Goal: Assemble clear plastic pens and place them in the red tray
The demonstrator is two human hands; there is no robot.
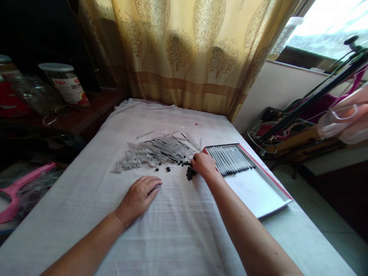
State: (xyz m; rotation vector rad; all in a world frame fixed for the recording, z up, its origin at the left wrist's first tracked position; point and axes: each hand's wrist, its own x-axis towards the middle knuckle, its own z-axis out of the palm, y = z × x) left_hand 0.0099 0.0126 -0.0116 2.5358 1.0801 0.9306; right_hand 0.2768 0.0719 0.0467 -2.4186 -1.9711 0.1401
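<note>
My left hand [140,196] rests palm down on the white cloth [161,237], fingers loosely curled under, holding nothing. My right hand [203,164] reaches forward with its fingers bent down at a small heap of black caps [189,173]; what its fingertips pinch is hidden. Beyond lies a pile of clear pen tubes [166,147] and a cluster of short clear caps [130,160]. To the right sits a flat white tray with a red rim [267,174], holding a neat row of assembled pens [230,159].
A patterned yellow curtain [195,53] hangs behind the table. Jars [67,82] stand on a dark shelf at left, with a pink plastic tool [20,188] below. Black rods and clutter [310,103] sit at right under a window.
</note>
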